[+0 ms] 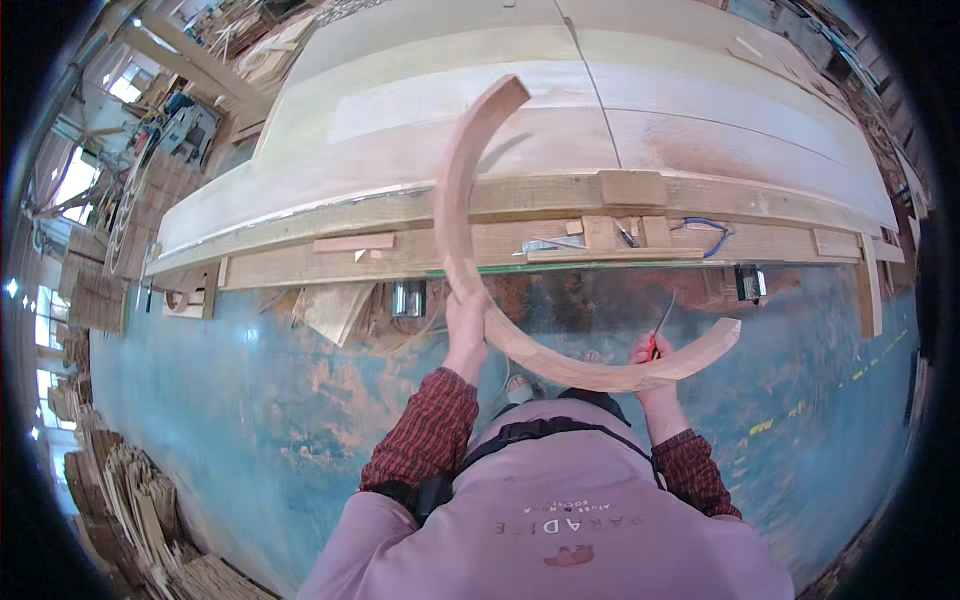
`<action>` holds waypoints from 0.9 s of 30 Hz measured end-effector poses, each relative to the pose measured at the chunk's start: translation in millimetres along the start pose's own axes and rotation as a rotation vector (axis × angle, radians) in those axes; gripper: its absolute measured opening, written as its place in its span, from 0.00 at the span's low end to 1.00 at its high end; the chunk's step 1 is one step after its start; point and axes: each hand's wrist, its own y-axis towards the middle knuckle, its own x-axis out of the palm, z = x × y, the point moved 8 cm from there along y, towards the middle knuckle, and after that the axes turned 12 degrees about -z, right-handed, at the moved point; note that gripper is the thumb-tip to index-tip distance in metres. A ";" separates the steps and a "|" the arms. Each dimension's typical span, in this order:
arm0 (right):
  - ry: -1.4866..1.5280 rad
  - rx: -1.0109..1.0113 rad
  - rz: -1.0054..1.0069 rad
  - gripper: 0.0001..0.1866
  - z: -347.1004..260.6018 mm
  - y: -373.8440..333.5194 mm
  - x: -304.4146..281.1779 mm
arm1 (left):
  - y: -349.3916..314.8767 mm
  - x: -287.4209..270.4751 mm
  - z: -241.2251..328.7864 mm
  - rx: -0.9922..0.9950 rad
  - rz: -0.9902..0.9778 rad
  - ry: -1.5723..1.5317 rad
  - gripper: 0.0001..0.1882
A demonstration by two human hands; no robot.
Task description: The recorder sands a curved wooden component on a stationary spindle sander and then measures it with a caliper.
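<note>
Pink apron [560, 520] and red plaid sleeves [425, 435] fill the bottom edge. Left hand [465, 325] wraps closed around the curved wood piece [470, 200]. Right hand [652, 352] is closed on its other end, also pinching a thin red-handled tool [660, 325]. Arc is held above the blue floor [250, 420], top end over the desk [700, 130].

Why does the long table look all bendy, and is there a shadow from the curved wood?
In the head view, the fisheye lens bows the workbench edges and leaves black corners. The curved wooden piece casts a soft shadow on the top; windows at the left glare white.
</note>
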 end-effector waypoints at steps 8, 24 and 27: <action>0.021 0.090 0.206 0.06 5.0 -30.3 -48.8 | -4.4 -16.5 -82.3 -0.356 -0.285 -0.742 0.42; -1.653 0.130 0.356 0.05 -77.1 -113.3 -131.4 | -51.2 78.7 56.3 0.067 -0.565 -0.467 0.26; -1.089 -0.131 0.766 0.05 -129.2 -135.7 -162.5 | -45.6 60.3 48.2 0.165 -0.446 -0.282 0.22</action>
